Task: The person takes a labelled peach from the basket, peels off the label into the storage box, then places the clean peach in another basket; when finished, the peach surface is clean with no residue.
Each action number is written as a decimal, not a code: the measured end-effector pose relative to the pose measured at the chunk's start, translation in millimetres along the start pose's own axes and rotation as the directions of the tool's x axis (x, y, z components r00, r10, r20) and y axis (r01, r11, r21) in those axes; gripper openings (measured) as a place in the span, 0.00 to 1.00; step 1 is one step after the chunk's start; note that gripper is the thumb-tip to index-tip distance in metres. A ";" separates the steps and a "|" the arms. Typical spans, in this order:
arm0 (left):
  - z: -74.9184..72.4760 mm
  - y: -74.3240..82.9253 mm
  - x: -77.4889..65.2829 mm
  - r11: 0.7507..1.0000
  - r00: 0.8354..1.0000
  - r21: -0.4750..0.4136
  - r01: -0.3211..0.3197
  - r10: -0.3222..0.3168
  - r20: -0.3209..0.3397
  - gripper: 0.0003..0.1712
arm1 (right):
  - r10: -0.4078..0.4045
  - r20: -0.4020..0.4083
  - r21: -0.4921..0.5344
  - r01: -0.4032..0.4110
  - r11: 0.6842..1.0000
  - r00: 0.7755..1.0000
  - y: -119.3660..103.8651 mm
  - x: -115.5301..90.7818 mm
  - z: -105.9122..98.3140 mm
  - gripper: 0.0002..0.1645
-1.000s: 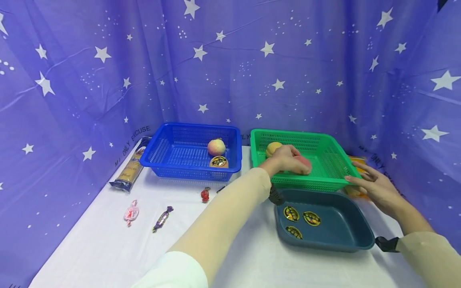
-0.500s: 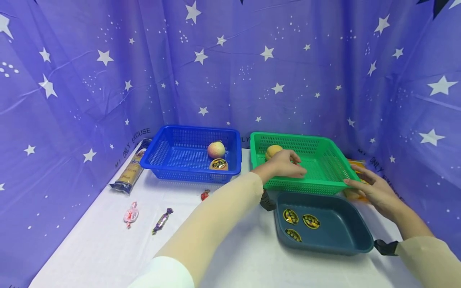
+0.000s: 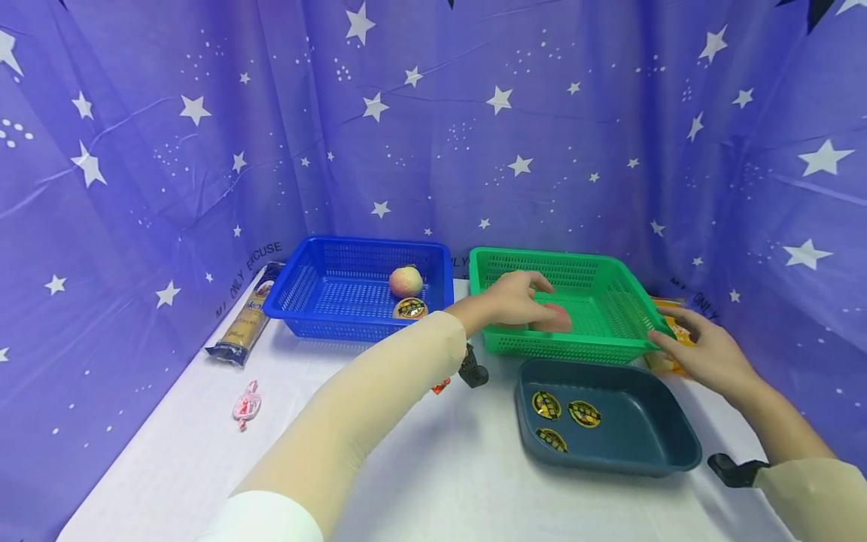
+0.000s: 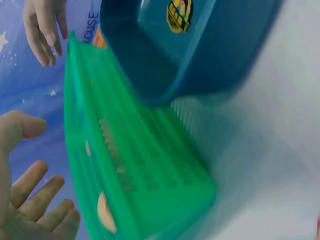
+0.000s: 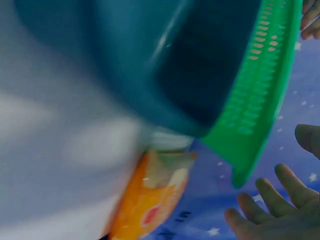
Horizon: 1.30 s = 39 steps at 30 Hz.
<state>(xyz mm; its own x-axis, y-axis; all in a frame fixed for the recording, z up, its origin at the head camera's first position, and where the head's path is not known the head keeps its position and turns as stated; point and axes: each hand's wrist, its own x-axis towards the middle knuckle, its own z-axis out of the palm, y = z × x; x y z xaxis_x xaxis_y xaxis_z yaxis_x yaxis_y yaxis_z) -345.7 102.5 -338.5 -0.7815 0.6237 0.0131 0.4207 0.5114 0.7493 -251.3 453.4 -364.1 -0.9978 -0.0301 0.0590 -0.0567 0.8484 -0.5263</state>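
My left hand (image 3: 511, 299) is over the left part of the green basket (image 3: 599, 312), fingers spread. Close below its fingers lies a pinkish-red round fruit (image 3: 558, 319), partly covered by the hand. The yellow fruit at the basket's back left is hidden behind the hand. In the left wrist view the left hand (image 4: 37, 200) shows nothing in its palm. My right hand (image 3: 711, 354) is at the basket's right rim with fingers extended. The right wrist view shows the right hand (image 5: 280, 205) spread beside the basket corner; whether it touches the rim I cannot tell.
A blue basket (image 3: 332, 290) with a peach (image 3: 406, 281) and a stickered fruit (image 3: 410, 309) stands left. A dark teal basin (image 3: 643, 425) sits in front of the green basket. An orange packet (image 3: 679, 331), a pasta packet (image 3: 247, 325) and candies, including a pink one (image 3: 247, 405), lie around.
The left hand, earlier reaching down onto the pinkish-red fruit, has drawn back leftward with its fingers spreading, and the fruit shows again. The right hand stays by the rim, nearly unmoved.
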 end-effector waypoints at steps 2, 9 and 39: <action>-7.8 -2.6 -3.3 0.999 1.000 0.041 -0.003 0.003 -0.006 0.31 | -0.028 -0.006 -0.016 0.027 0.999 1.000 -10.6 -1.4 0.5 0.49; -38.8 -18.8 -14.6 0.997 0.999 0.078 0.015 -0.011 -0.045 0.36 | -0.132 -0.019 0.022 0.133 0.991 0.991 -57.3 -8.6 11.6 0.45; -121.9 -133.3 -21.2 0.854 0.811 -0.140 0.501 -0.520 -0.270 0.50 | -0.353 0.095 0.336 0.304 0.891 0.931 -216.3 -12.8 119.3 0.39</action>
<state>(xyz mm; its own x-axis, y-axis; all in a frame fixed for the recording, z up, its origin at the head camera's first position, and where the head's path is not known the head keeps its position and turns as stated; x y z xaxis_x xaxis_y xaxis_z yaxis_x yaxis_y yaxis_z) -441.3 -50.9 -357.9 -0.9764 0.0805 -0.2003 -0.0966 0.6667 0.7391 -230.4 207.2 -352.3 -0.9119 -0.3781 0.1599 -0.3652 0.5695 -0.7364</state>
